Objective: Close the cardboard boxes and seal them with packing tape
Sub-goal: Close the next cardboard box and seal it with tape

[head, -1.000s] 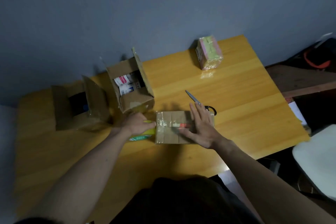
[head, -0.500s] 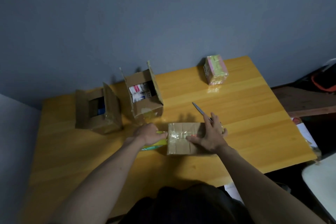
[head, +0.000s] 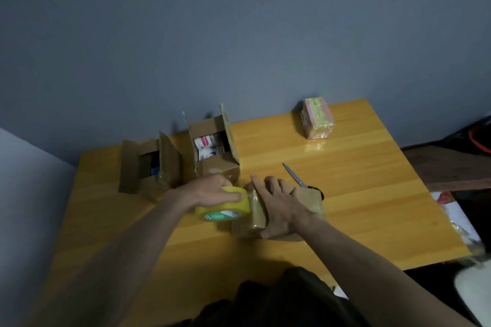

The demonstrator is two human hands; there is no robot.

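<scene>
A person stands at the near edge of a yellow wooden worktop [head: 372,207], seen from above. Near the middle of that near edge, a small closed cardboard box [head: 305,202] lies under the right hand [head: 281,207], whose fingers spread over its top and press it down, the thumb hooked at the near side. A band of clear packing tape already glistens across the box's left end. The left hand [head: 212,191] grips a yellow tape roll [head: 225,208] from above, fingers curled over its rim, holding it just beside the box's left face, seemingly with tape running onto the cardboard.

Behind them, toward the far left corner, two open boxes wait: one [head: 215,151] with flaps upright and printed packets inside, another [head: 148,164] lying near the left edge with dark contents. Scissors [head: 295,175] lie just behind the taped box, blades pointing away. A pink and yellow wrapped block [head: 317,121] sits near the far edge.

The box looks light and fairly stiff, though its thin walls would probably dent under a hard squeeze, so a flat palm on top likely suits it best. The roll seems rigid and light; its outer rim or core is the sensible hold, since the adhesive strip will probably cling to fingers.
</scene>
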